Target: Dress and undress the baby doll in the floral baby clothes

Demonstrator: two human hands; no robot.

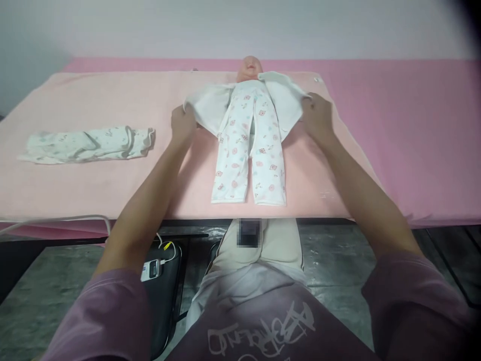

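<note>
A baby doll (250,68) lies on its back on a pale pink cloth, its head toward the wall. White patterned trousers (235,150) cover its body and lie with both legs toward me. Beside them a white top (210,108) is spread out to both sides. My left hand (183,123) is closed on the top's left edge, and my right hand (317,114) is closed on its right edge, both lifting the fabric a little. What lies beneath the trousers is hidden.
A folded white patterned cloth (90,145) lies at the left of the pale pink sheet (150,195). Below the table edge are a white cable, a black chair (165,296) and a small white device (151,269) on it.
</note>
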